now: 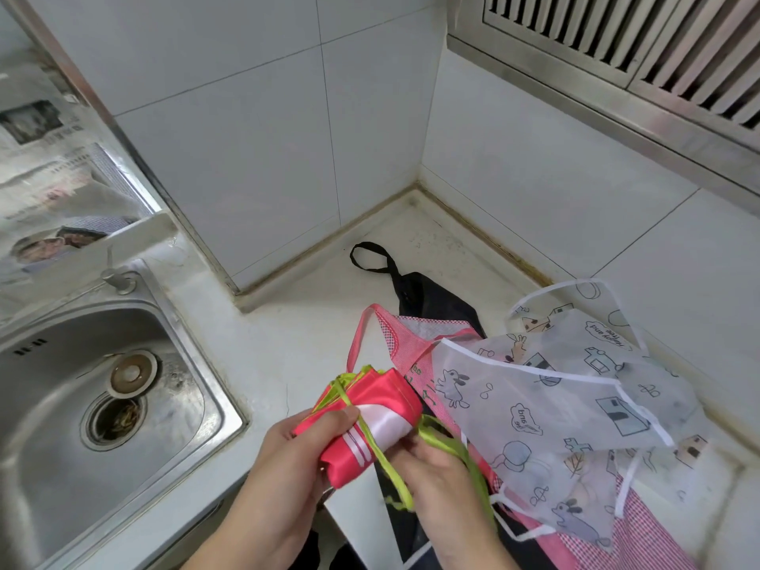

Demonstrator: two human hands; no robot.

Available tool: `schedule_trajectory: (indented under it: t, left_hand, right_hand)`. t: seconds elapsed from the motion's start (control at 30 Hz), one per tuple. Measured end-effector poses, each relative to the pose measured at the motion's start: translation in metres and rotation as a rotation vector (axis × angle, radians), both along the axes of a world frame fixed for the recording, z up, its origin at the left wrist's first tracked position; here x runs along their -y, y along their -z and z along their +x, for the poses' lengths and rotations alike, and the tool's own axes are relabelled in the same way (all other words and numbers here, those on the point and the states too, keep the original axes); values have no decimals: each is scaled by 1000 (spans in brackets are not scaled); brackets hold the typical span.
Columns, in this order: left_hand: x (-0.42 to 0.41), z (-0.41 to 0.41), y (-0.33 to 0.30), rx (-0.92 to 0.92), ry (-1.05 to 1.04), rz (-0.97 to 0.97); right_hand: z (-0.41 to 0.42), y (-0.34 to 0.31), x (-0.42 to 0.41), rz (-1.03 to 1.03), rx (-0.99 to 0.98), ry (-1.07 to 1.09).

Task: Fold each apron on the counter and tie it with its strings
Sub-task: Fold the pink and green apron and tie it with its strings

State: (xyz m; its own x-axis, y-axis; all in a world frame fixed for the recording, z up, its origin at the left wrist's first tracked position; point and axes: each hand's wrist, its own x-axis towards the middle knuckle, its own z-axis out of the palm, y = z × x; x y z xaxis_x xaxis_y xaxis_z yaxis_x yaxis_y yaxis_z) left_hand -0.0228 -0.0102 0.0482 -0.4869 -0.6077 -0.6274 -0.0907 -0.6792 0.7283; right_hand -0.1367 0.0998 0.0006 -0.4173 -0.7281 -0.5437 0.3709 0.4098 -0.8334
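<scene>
The left hand [288, 450] grips a folded bright pink satin apron bundle [372, 421], thumb pressing its lime green strings [380, 454] against the cloth; the right hand [436, 471] pinches those strings just beside it. The bundle hangs above the pale stone surface [288, 322], near a translucent printed plastic apron [555, 405], a pink checked apron [411, 343] and a black apron [423, 298]; a steel sink [103, 397] lies left.

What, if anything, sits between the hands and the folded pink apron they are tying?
Nothing visible. The left hand grips the folded pink apron directly, and the right hand holds its green strings against the bundle.
</scene>
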Motion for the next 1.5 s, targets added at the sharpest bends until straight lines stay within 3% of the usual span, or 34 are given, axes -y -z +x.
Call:
schedule_trajectory:
  t: [0.17,0.33,0.43,0.53,0.73,1.03,1.17,1.27,1.4,1.5]
  left_hand:
    - [3,2,43,197,50,-112]
    - [-4,-2,94,517,178,-332]
    - [-10,1,115,544,217,-574]
    - [-14,4,125,505,398,-790]
    - [-2,23,149,412,763,-932]
    - [4,4,165,346,989,-1270]
    - [5,-1,168,456,981,-1143]
    - [3,-2,169,510,921,-1020]
    - [-5,-5,171,554,857,-892]
    - [-8,-9,171,585,816,-834]
  right_hand:
    - [0,7,6,-29,367,144]
    - [9,51,17,153,262,318]
    - [10,70,18,265,210,269]
    - [9,87,17,336,193,258]
    - [-4,114,12,454,293,160]
    - [-9,133,4,436,424,111]
    - [-10,127,0,326,545,308]
    - [-6,119,-5,370,327,334]
    - [6,106,-12,514,-153,92]
    - [10,99,-10,480,-412,-43]
